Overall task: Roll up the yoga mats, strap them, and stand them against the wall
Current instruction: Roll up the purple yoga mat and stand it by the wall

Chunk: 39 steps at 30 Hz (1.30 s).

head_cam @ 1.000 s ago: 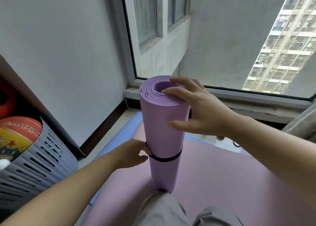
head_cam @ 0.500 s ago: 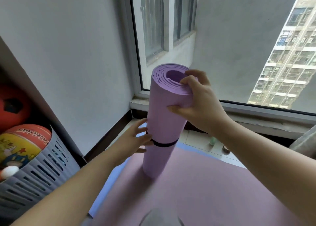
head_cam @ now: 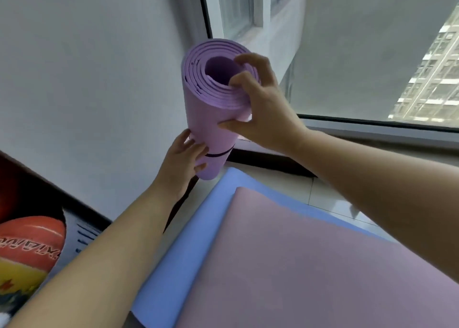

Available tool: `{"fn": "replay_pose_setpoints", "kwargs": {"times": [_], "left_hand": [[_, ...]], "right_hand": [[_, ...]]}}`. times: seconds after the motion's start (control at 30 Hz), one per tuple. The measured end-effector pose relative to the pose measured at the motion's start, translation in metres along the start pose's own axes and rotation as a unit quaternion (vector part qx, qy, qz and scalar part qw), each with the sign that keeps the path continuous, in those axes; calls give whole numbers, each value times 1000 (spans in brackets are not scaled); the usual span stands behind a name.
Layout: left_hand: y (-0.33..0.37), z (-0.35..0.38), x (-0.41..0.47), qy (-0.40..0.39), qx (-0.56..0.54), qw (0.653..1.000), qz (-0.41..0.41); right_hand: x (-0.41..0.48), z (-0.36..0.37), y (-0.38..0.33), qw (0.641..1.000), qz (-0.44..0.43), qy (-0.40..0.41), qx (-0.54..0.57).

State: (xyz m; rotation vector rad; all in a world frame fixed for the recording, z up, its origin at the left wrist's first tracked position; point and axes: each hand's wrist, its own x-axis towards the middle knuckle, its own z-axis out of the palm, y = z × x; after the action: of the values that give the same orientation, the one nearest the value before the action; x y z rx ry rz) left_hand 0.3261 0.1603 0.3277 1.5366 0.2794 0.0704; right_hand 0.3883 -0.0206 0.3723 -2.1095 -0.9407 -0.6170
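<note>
We hold the rolled mat (head_cam: 206, 119) by the far wall (head_cam: 99, 79).
Right grip (head_cam: 263, 114) curls round its top rim, left grip (head_cam: 181, 163) presses flat near the strap (head_cam: 219, 154); pink mat (head_cam: 298, 265) over blue mat (head_cam: 188, 240) lies near.

rolled mat (head_cam: 211, 119) purple | strap (head_cam: 219, 154) black | flat mats pink (head_cam: 298, 265), blue (head_cam: 198, 228)

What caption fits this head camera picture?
Right hand grips the strapped purple mat roll near the wall; left hand touches it.
</note>
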Motion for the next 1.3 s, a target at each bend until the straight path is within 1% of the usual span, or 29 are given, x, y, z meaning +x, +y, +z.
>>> {"fn": "replay_pose_setpoints", "kwargs": {"times": [0.13, 0.23, 0.37, 0.47, 0.53, 0.63, 0.73, 0.93, 1.2, 1.3], "left_hand": [[-9, -6, 55, 27, -5, 999, -40], [-13, -7, 88, 32, -14, 997, -63], [-15, -13, 123, 40, -14, 997, -64], [-14, -18, 148, 18, 2, 999, -37], [-14, -22, 165, 12, 27, 999, -20], [-13, -26, 187, 31, 32, 999, -11], [-13, -25, 206, 42, 23, 999, -9], [-13, -25, 231, 59, 11, 998, -36], [-7, -28, 241, 66, 20, 996, -54], [-6, -30, 242, 72, 29, 995, -64]], "right_hand": [[38, 35, 39, 999, -13, -46, 1], [64, 57, 64, 997, -22, -76, -5], [97, 82, 88, 995, -11, -94, -2], [128, 96, 101, 996, -7, -89, -3], [145, 107, 104, 997, 6, -76, 2], [160, 127, 104, 998, 41, -38, 14], [167, 142, 105, 998, 56, -26, -30], [193, 149, 110, 985, 81, -80, -131], [199, 157, 109, 979, 106, -137, -107], [192, 157, 104, 980, 112, -145, -74]]}}
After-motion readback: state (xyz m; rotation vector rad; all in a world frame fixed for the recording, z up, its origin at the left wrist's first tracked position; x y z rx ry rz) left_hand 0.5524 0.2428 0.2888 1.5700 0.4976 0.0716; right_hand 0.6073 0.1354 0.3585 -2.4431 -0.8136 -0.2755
